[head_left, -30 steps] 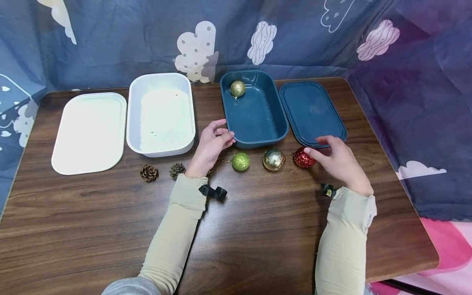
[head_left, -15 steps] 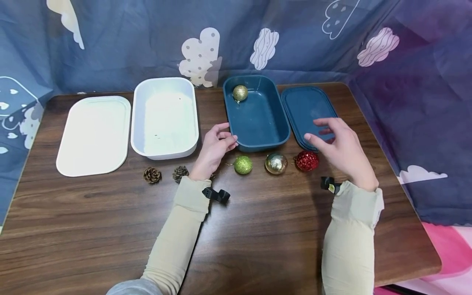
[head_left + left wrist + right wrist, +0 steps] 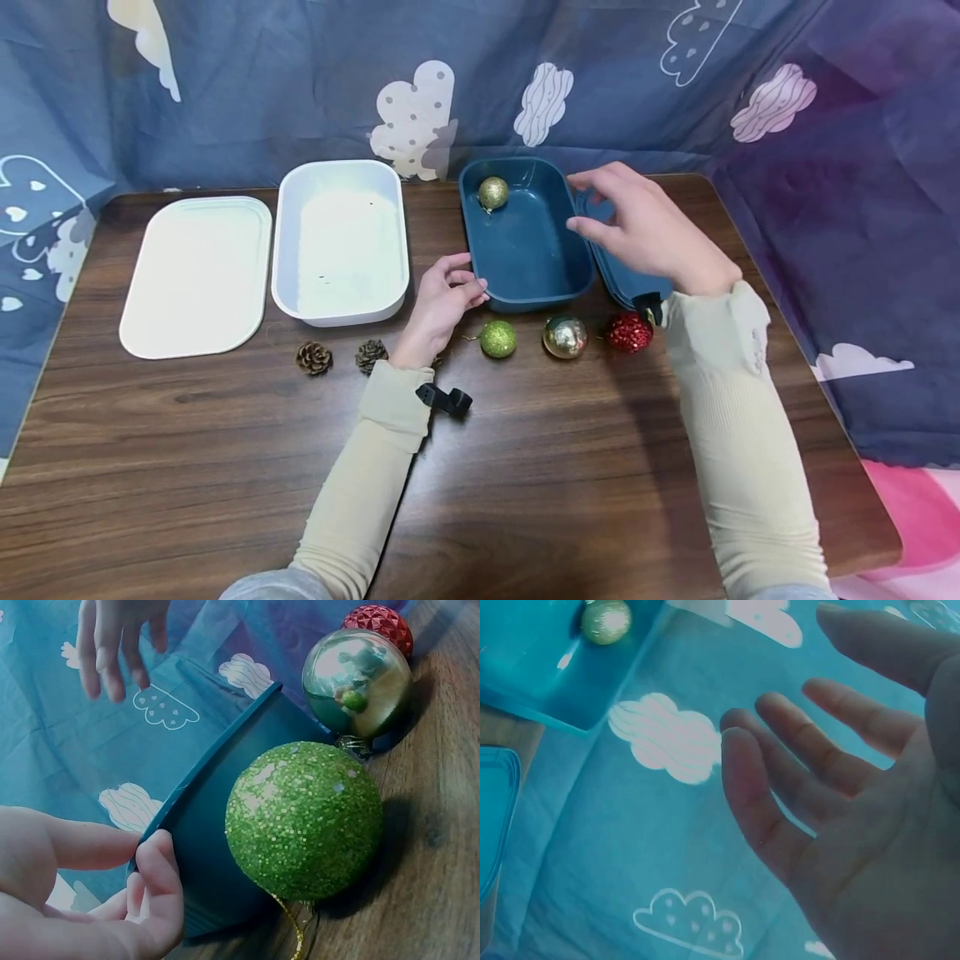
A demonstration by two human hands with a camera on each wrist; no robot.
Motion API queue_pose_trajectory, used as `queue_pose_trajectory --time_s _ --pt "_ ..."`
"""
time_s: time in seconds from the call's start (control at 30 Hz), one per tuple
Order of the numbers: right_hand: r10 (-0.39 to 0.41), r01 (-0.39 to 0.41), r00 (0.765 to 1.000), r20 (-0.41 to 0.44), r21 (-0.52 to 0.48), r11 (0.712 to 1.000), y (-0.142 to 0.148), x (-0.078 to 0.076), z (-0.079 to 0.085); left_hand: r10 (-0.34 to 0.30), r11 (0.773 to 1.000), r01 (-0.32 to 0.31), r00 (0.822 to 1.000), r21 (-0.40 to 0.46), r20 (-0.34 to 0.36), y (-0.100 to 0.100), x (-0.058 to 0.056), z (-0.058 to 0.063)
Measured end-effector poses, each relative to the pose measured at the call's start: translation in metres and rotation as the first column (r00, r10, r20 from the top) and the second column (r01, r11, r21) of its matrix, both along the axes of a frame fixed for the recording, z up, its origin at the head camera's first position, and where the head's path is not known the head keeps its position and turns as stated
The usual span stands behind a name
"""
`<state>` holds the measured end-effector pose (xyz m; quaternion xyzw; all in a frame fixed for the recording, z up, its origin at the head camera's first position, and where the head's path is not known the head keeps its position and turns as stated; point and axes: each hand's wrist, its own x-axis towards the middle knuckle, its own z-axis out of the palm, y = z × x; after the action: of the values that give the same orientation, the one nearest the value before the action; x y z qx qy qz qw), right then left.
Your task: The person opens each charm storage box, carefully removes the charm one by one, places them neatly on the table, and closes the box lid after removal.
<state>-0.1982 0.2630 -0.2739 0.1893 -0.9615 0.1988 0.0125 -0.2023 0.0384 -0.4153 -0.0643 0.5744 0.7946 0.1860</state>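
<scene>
My left hand (image 3: 438, 310) pinches the rim of the blue box (image 3: 528, 293) at its near left corner; the left wrist view shows thumb and finger on that edge. A gold glitter ball (image 3: 493, 193) lies inside the box at the far left. Above the blue lid (image 3: 628, 283), close to the box's right side, my right hand (image 3: 645, 221) hovers with fingers spread and holds nothing. In front of the box sit a green glitter ball (image 3: 498, 339), a shiny gold ball (image 3: 566, 337) and a red ball (image 3: 630, 332), the last partly hidden by the right wrist strap.
On the left stand a white box (image 3: 341, 312) and a white lid (image 3: 197, 279), lying flat. Two pine cones, a brown one (image 3: 314, 357) and a greyer one (image 3: 370, 356), lie before them. A cloud-patterned curtain (image 3: 300, 92) borders the table's back.
My right hand has left the red ball, risen, and moved away from me and left over the blue lid toward the box. The left hand keeps its grip on the rim.
</scene>
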Motion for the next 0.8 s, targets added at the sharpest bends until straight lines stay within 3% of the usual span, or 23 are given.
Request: queue_pose_trajectory --time_s 0.13,0.37,0.63,0.8 --pt "0.038 -0.048 0.994 0.102 0.098 0.994 -0.011 -0.024 -0.003 0.004 1.0 -0.004 1.0 0.001 0.006 -0.001 0.0 0.0" --pt "0.033 -0.102 0.958 0.284 0.233 0.967 -0.029 -0.06 -0.017 0.004 1.0 -0.004 1.0 0.018 0.007 0.0 -0.001 0.0" --pt "0.015 -0.114 0.929 0.37 0.249 0.962 -0.049 -0.091 -0.034 0.001 1.0 -0.001 1.0 0.01 0.004 -0.001 -0.002 0.0" --pt "-0.026 -0.103 0.922 0.387 0.309 0.945 -0.06 -0.105 -0.049 0.006 1.0 -0.006 1.0 0.018 0.002 -0.002 -0.001 0.0"
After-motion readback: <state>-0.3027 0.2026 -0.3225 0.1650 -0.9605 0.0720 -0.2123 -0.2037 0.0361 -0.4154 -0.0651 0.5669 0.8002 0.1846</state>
